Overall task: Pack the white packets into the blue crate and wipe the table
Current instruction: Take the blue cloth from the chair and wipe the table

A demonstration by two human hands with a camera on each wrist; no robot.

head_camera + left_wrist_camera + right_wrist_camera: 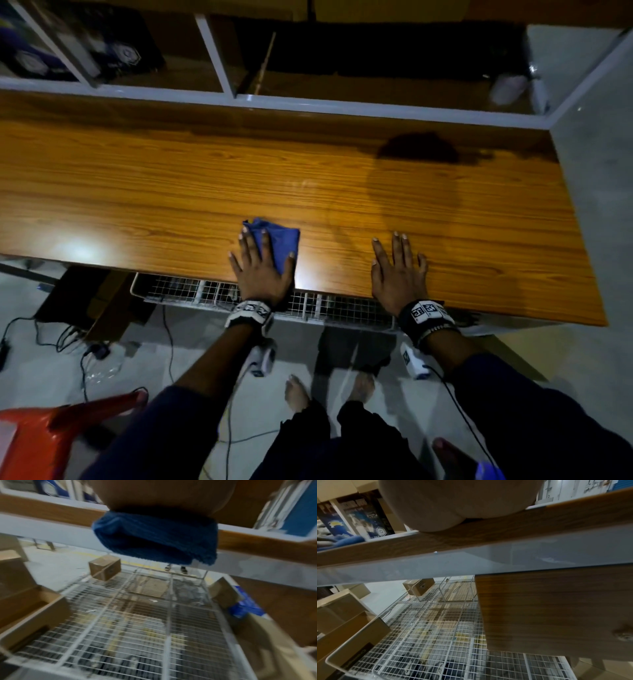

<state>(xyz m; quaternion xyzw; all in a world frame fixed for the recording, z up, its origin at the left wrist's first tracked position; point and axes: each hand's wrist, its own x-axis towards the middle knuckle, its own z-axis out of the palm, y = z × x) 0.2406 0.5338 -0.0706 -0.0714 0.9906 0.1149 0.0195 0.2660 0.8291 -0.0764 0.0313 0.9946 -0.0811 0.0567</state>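
Both my hands sit right at the near edge of the table [137, 192]. My left hand [262, 270] lies flat, fingers straight, pressing the blue cloth [279, 240], which hangs a bit over that edge. My right hand [399, 277] rests flat and spread, gripping nothing. Beyond them it's bare wood out to the far white rail [342, 108].

The head view is dimly lit; glare is seen on the table [308, 192] near its front edge, and a round shadow is cast at right. Both wrist views are blurred, perhaps by motion, and edges are bent.
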